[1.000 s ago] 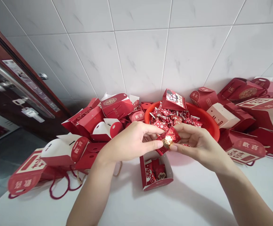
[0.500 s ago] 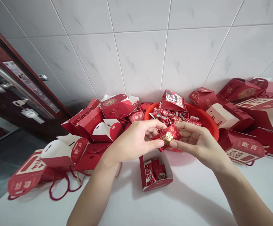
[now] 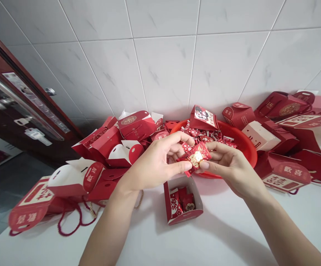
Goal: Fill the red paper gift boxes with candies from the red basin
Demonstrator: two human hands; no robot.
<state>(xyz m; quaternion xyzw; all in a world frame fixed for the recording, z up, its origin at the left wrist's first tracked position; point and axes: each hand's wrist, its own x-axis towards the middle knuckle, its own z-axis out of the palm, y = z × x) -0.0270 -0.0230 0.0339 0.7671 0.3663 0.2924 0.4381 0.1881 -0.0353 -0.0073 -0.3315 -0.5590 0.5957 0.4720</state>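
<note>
A red candy packet [image 3: 196, 157] with a shiny gold print is pinched between my two hands. My left hand [image 3: 160, 157] grips its left side with thumb and fingers. On its right side, the thumb and fingers of my right hand [image 3: 227, 162] hold it too. Just below stands an open red gift box [image 3: 184, 216] with several red wrapped candies [image 3: 181, 202] inside. Behind my hands is a red plastic basket [image 3: 250, 147] full of small red wrapped candies [image 3: 199, 133], partly hidden by my fingers.
Folded red gift boxes [image 3: 137, 125] crowd the left of the white table [image 3: 160, 244], some with cord handles [image 3: 70, 223]. More boxes [image 3: 286, 177] stand at the right. One box [image 3: 204, 117] rests on the basket's back. A tiled wall rises behind; a door with keys [image 3: 37, 135] is left.
The candy packet has tilted slightly between my fingers, so its gold print now catches the light. Both hands have kept nearly the same place.
</note>
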